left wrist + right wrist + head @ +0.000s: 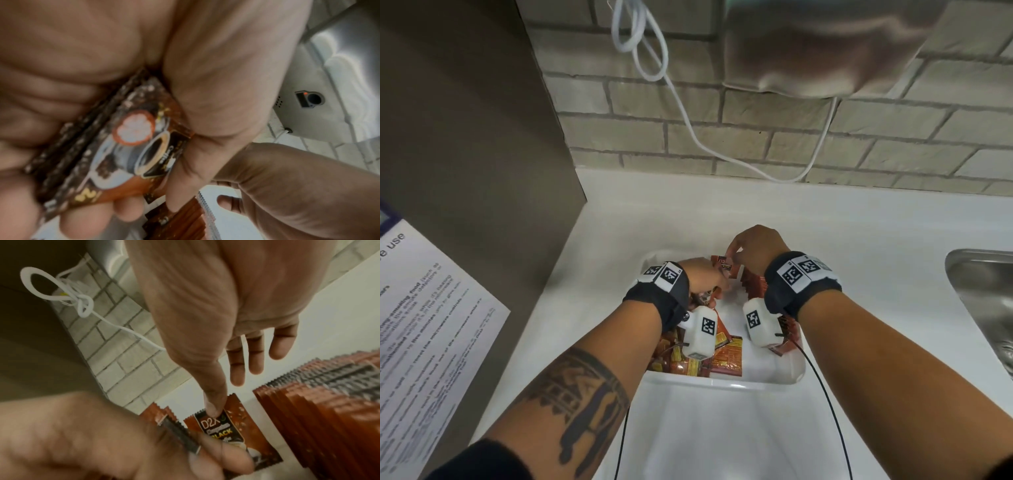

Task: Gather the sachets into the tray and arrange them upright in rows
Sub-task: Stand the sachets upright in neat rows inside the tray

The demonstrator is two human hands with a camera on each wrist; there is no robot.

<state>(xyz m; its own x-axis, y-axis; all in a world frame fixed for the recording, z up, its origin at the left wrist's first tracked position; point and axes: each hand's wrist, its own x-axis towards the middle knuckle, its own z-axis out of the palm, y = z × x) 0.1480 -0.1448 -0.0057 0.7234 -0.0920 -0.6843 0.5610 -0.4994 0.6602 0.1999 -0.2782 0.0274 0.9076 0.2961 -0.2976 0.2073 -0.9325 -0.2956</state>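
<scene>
A white tray point(722, 385) sits on the white counter and holds orange-brown coffee sachets. My left hand point(705, 277) grips a small bundle of sachets point(131, 146) over the tray's far left part. My right hand point(753, 246) pinches the top edge of the front sachet point(230, 434) of that bundle between thumb point(213, 405) and a finger behind it; its other fingers hang straight. A row of upright sachets point(329, 402) stands along the tray's right side, under my right wrist. Loose sachets point(726, 356) lie flat in a heap at the tray's near left.
A steel sink point(983, 294) lies at the right edge of the counter. A white cable point(688, 130) hangs down the brick wall behind, below a wall-mounted unit point(818, 48). A brown panel with a printed notice point(424, 325) bounds the left side.
</scene>
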